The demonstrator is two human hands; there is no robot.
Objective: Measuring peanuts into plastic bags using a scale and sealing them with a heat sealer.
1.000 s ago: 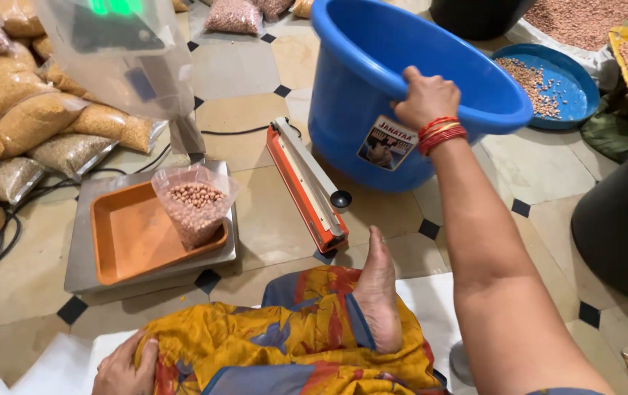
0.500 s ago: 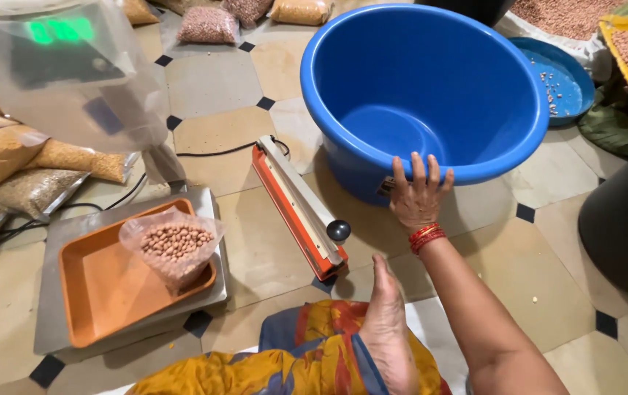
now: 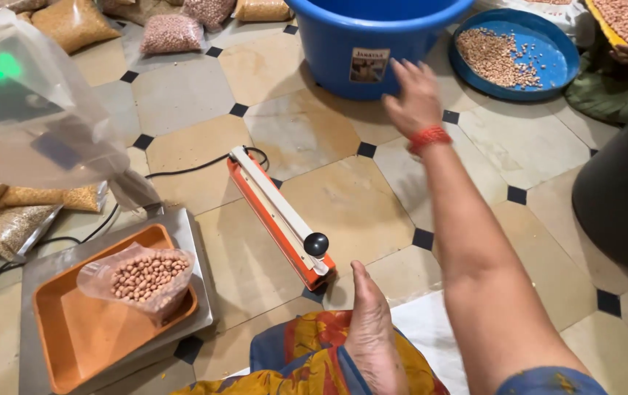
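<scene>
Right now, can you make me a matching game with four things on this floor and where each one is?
Things:
1. bag of peanuts
2. heat sealer
3. blue tub
4. right hand

Places:
A. raised in the air just in front of the tub
B. at the top, beside the blue plate of peanuts
C. on the orange tray
D. flat on the tiles in the middle, its cord trailing left

Pairs: 1-C, 2-D, 3-B, 4-A
</scene>
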